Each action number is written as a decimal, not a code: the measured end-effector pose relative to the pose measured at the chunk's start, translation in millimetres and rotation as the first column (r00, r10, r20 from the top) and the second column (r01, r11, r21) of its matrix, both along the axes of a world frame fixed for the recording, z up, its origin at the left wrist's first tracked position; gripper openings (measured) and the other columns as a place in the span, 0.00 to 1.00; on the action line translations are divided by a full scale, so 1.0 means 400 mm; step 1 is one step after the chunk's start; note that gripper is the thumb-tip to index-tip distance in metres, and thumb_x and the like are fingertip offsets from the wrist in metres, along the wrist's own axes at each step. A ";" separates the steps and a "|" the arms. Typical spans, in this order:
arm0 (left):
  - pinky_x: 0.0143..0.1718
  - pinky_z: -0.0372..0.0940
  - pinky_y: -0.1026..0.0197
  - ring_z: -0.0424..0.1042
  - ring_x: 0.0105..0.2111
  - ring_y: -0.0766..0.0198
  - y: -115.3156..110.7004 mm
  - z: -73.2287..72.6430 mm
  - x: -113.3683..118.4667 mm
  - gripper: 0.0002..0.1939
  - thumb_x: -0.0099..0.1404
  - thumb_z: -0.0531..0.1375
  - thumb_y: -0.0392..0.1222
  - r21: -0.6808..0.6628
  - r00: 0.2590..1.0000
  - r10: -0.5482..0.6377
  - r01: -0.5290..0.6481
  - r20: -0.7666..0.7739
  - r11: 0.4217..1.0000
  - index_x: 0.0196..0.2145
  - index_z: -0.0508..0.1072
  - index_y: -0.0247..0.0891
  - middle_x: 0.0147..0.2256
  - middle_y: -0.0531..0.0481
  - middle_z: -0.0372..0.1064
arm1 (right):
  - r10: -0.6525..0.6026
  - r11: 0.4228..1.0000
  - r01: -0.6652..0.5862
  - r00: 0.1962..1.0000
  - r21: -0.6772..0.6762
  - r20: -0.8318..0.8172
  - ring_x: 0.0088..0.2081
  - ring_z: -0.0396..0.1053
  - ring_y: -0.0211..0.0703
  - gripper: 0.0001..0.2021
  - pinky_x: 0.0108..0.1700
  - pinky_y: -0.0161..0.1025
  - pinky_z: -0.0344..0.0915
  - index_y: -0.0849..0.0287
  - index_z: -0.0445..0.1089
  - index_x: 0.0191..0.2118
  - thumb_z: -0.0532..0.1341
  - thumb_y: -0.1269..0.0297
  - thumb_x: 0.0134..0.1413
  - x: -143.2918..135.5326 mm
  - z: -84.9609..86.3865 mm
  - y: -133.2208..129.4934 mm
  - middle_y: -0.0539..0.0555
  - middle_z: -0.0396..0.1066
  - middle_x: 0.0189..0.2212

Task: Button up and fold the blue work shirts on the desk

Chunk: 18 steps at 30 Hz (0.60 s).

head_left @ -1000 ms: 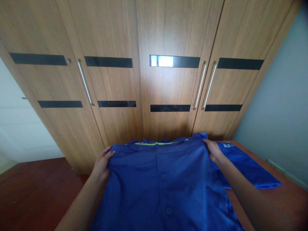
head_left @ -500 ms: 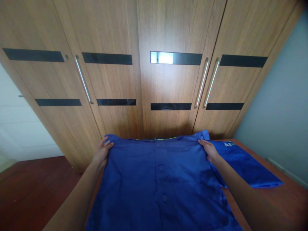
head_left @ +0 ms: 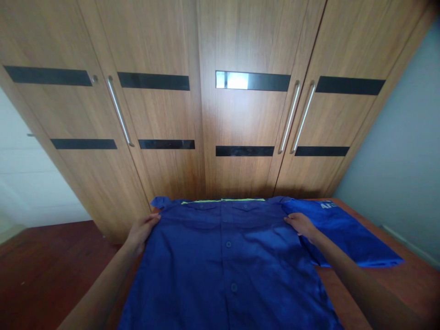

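Observation:
A dark blue button-front work shirt [head_left: 192, 266] lies spread before me, with buttons down the middle and flapped chest pockets near its far end. A yellow-green strip [head_left: 206, 201] shows along that far edge. My left hand [head_left: 142, 231] is closed on the shirt's left edge, fingertips on the cloth. On the opposite edge my right hand [head_left: 302, 226] pinches the fabric between thumb and fingers. Just beyond the right hand lies a brighter blue folded garment [head_left: 350, 238] with pale lettering, partly covered by the shirt and my forearm.
The shirt and the folded garment rest on a reddish-brown surface [head_left: 388, 291]. Behind it stands a wooden wardrobe [head_left: 168, 114] with dark strips and metal handles. A pale wall [head_left: 405, 160] is at the right, and a white panel [head_left: 30, 183] at the left.
Both hands have come slightly down toward me along the shirt's edges. The shirt's far end has sunk flatter, and more of the yellow-green strip and the chest pockets now show.

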<state>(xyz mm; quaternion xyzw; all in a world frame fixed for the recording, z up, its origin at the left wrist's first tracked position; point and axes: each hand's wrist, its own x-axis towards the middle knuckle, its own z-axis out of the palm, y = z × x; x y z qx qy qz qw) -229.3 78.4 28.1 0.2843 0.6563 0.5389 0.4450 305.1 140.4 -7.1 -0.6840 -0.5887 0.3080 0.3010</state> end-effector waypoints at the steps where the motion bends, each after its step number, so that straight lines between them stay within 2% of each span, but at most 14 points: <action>1: 0.27 0.68 0.67 0.73 0.23 0.65 0.002 0.005 0.002 0.05 0.58 0.62 0.36 0.027 0.999 0.032 -0.031 -0.037 0.999 0.35 0.72 0.38 0.23 0.53 0.74 | -0.007 1.000 0.006 1.000 0.021 0.023 0.19 0.64 0.41 0.19 0.21 0.34 0.58 0.57 0.67 0.20 0.58 0.46 0.46 0.001 0.001 -0.001 0.50 0.66 0.15; 4: 0.25 0.67 0.68 0.73 0.22 0.65 -0.005 0.015 0.017 0.09 0.58 0.63 0.37 0.029 0.993 0.047 -0.044 -0.107 0.999 0.38 0.72 0.38 0.22 0.54 0.73 | -0.014 0.997 0.009 0.998 0.077 0.057 0.25 0.68 0.44 0.19 0.28 0.37 0.62 0.57 0.68 0.22 0.56 0.45 0.47 -0.010 0.003 -0.017 0.52 0.69 0.19; 6: 0.24 0.68 0.65 0.74 0.22 0.62 -0.027 0.019 0.026 0.12 0.55 0.65 0.39 -0.006 0.993 -0.005 0.004 -0.117 1.000 0.38 0.72 0.36 0.22 0.52 0.74 | -0.001 0.995 -0.006 0.997 0.097 0.076 0.29 0.70 0.47 0.19 0.33 0.38 0.64 0.56 0.71 0.27 0.56 0.45 0.48 -0.024 -0.001 -0.045 0.54 0.72 0.22; 8: 0.26 0.70 0.62 0.75 0.25 0.58 -0.066 0.019 0.025 0.14 0.51 0.68 0.42 -0.043 0.988 -0.111 0.107 -0.107 0.993 0.36 0.74 0.35 0.24 0.49 0.75 | 0.018 0.994 -0.028 0.996 0.109 0.086 0.34 0.71 0.49 0.19 0.37 0.39 0.65 0.56 0.72 0.33 0.56 0.45 0.48 -0.033 -0.009 -0.086 0.55 0.74 0.27; 10: 0.28 0.71 0.61 0.77 0.28 0.55 -0.119 0.015 0.016 0.16 0.49 0.69 0.48 -0.091 0.958 -0.272 0.263 -0.094 0.960 0.32 0.75 0.36 0.27 0.47 0.77 | 0.029 0.993 -0.041 0.994 0.113 0.107 0.37 0.72 0.50 0.21 0.39 0.39 0.65 0.57 0.72 0.40 0.55 0.46 0.50 -0.030 -0.022 -0.135 0.56 0.75 0.32; 13: 0.26 0.71 0.60 0.76 0.27 0.55 -0.217 -0.001 0.006 0.21 0.48 0.66 0.59 -0.177 0.887 -0.449 0.426 -0.111 0.887 0.29 0.75 0.37 0.27 0.47 0.77 | 0.037 0.996 -0.051 0.981 0.069 0.189 0.32 0.72 0.49 0.25 0.34 0.39 0.64 0.61 0.68 0.49 0.53 0.48 0.52 -0.007 -0.047 -0.210 0.54 0.73 0.26; 15: 0.25 0.71 0.58 0.76 0.26 0.53 -0.288 -0.013 0.010 0.25 0.46 0.65 0.64 -0.199 0.872 -0.471 0.442 -0.131 0.874 0.30 0.75 0.39 0.27 0.47 0.77 | 0.050 0.998 -0.057 0.976 0.025 0.212 0.27 0.71 0.49 0.27 0.31 0.40 0.64 0.62 0.65 0.53 0.53 0.50 0.52 0.008 -0.063 -0.258 0.51 0.71 0.22; 18: 0.27 0.72 0.53 0.76 0.29 0.47 -0.383 -0.020 0.021 0.28 0.41 0.64 0.67 -0.223 0.883 -0.432 0.390 -0.184 0.893 0.31 0.76 0.42 0.27 0.48 0.77 | 0.091 0.995 -0.095 0.991 0.033 0.096 0.33 0.74 0.50 0.27 0.34 0.40 0.67 0.59 0.64 0.53 0.57 0.54 0.47 0.018 -0.080 -0.321 0.53 0.75 0.29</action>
